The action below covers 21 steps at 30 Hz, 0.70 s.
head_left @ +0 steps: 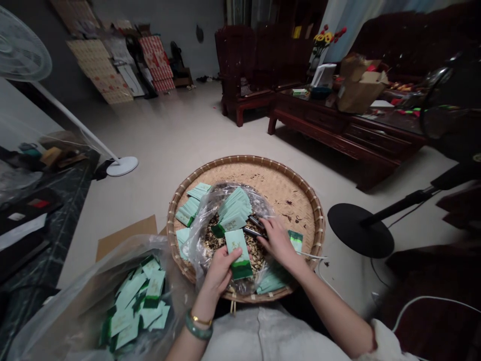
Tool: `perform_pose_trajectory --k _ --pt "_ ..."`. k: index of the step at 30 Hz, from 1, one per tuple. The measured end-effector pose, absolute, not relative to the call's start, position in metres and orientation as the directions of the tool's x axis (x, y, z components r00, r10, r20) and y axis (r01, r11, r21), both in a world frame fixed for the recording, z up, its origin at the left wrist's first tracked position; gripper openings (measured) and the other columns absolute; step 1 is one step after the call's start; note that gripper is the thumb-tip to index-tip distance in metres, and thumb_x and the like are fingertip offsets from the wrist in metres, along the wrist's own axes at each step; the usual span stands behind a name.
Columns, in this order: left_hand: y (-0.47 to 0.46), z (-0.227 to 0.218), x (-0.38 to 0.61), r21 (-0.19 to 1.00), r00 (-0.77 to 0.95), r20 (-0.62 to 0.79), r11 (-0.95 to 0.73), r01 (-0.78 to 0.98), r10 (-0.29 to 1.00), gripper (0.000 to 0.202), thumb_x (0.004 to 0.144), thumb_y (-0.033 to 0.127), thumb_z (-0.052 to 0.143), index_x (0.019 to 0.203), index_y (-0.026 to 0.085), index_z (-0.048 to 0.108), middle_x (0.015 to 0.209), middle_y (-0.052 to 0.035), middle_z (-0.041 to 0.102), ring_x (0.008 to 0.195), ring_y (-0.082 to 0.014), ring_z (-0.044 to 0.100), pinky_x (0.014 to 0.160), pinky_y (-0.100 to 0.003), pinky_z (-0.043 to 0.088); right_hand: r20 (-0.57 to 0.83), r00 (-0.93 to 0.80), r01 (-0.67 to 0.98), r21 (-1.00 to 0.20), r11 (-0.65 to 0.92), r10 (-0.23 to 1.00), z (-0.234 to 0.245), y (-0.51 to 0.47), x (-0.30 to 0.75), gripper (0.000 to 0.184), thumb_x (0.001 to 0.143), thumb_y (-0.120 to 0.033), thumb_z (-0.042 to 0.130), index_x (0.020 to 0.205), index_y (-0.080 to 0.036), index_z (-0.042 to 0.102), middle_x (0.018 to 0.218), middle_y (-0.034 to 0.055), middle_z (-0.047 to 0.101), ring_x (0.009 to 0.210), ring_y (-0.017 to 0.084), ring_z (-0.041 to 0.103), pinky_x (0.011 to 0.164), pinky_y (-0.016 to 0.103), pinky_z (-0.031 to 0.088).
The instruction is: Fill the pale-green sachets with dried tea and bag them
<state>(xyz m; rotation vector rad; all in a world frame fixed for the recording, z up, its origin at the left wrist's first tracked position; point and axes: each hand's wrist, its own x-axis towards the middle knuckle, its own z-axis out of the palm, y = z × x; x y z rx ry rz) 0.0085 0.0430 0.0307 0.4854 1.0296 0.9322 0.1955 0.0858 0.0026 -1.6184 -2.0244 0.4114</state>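
A round woven bamboo tray [300,200] rests on my lap. In it lies an open clear plastic bag [210,210] of loose dried leaves [214,238], with a stack of green sachets [235,208] on top. My left hand [220,273] is closed on one green sachet [238,253], held upright over the leaves. My right hand [276,240] is closed on a small dark metal scoop [253,228] that reaches into the bag. More green sachets [193,203] lie on the tray's left side.
A clear bag of several green sachets [137,303] sits at lower left on cardboard [126,235]. A white fan [122,165] stands left, a black fan base [358,230] right. Dark wooden table [361,135] with boxes stands behind.
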Motion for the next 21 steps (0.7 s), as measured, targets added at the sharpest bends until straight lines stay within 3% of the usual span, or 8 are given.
perform_pose_trajectory --k 3,5,8,13,17,21 --pt "0.044 0.033 0.009 0.724 0.178 -0.508 0.530 -0.442 0.843 0.050 0.050 0.033 0.087 0.089 0.009 0.068 0.089 -0.0129 0.073 0.075 -0.0234 0.070 0.070 -0.033 0.056 0.114 -0.178 0.890 -0.405 0.209 0.977 -0.006 0.086 0.194 0.054 0.076 -0.017 0.064 0.127 -0.012 0.051 0.116 0.0190 0.057 0.108 0.032 0.053 0.090 0.046 0.045" --pt "0.044 0.033 0.010 0.734 0.155 -0.513 0.526 -0.429 0.844 0.052 0.047 0.031 0.088 0.089 0.008 0.068 0.086 -0.0125 0.073 0.073 -0.0228 0.070 0.068 -0.032 0.056 0.077 -0.177 0.896 -0.400 0.193 0.981 -0.007 0.088 0.195 0.052 0.075 -0.019 0.066 0.124 -0.010 0.053 0.115 0.0197 0.058 0.108 0.033 0.053 0.090 0.046 0.045" --pt "0.042 0.031 0.009 0.750 0.131 -0.514 0.519 -0.410 0.848 0.049 0.046 0.030 0.088 0.085 0.008 0.068 0.082 -0.0116 0.073 0.067 -0.0207 0.069 0.064 -0.030 0.055 0.036 -0.179 0.829 -0.533 0.171 0.983 -0.002 0.095 0.205 0.046 0.075 -0.024 0.068 0.118 -0.011 0.058 0.112 0.0170 0.061 0.107 0.030 0.055 0.091 0.044 0.044" --pt "0.041 0.024 0.003 0.791 0.134 -0.492 0.506 -0.345 0.860 0.048 0.048 0.030 0.087 0.085 0.008 0.068 0.080 -0.0107 0.073 0.065 -0.0189 0.068 0.063 -0.029 0.054 -0.117 -0.231 0.536 -0.844 0.026 0.966 0.023 0.099 0.235 0.046 0.073 -0.034 0.070 0.113 -0.013 0.062 0.107 0.0104 0.066 0.094 0.024 0.061 0.084 0.038 0.048" --pt "0.043 0.026 0.004 0.831 0.157 -0.488 0.513 -0.217 0.858 0.044 0.048 0.030 0.086 0.083 0.009 0.068 0.074 -0.0074 0.072 0.063 -0.0175 0.066 0.062 -0.028 0.051 -0.180 -0.404 0.416 -0.909 0.005 0.897 0.049 0.095 0.237 0.054 0.068 -0.041 0.073 0.114 -0.014 0.063 0.104 0.0083 0.069 0.091 0.023 0.062 0.082 0.036 0.048" --pt "0.043 0.032 0.007 0.889 0.172 -0.435 0.452 -0.073 0.884 0.036 0.050 0.028 0.083 0.078 0.010 0.069 0.069 -0.0027 0.070 0.060 -0.0137 0.061 0.059 -0.024 0.047 -0.207 -0.533 0.436 -0.898 0.056 0.820 0.062 0.092 0.222 0.054 0.067 -0.042 0.075 0.114 -0.016 0.065 0.110 0.0081 0.068 0.096 0.024 0.062 0.086 0.034 0.047"
